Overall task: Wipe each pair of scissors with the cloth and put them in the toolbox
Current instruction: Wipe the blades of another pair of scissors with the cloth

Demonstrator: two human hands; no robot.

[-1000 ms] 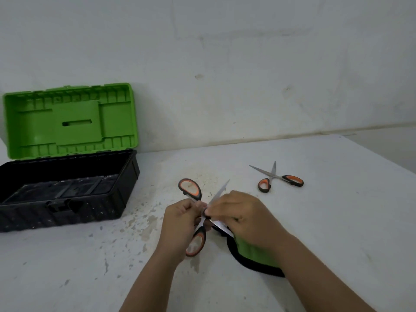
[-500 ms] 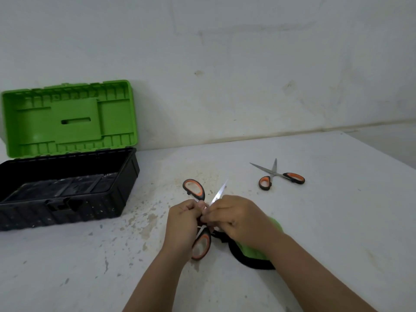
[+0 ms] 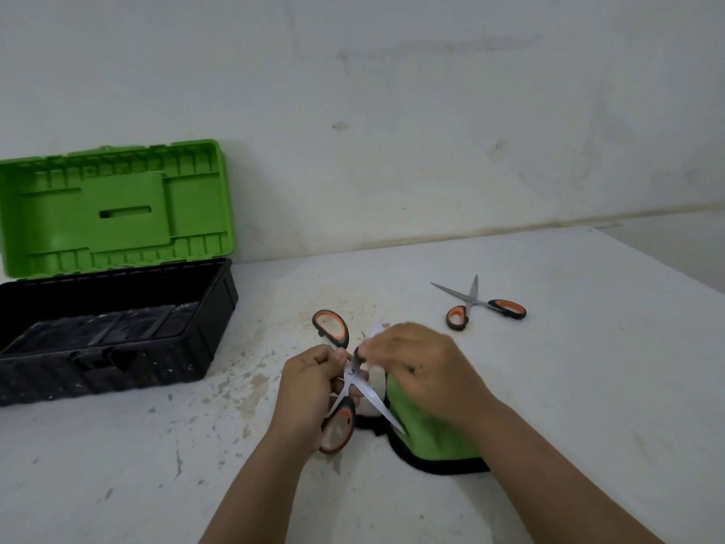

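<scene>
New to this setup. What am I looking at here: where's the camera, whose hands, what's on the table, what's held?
No machine here: a person works with bare hands, filmed by one wide-angle camera on their head, looking forward and down. The left hand grips an opened pair of scissors near the pivot. The right hand holds a green cloth against a blade, apparently wiping it. On the white table a second pair of scissors lies open, untouched. At far left stands the toolbox, its green lid raised; I see no scissors inside.
</scene>
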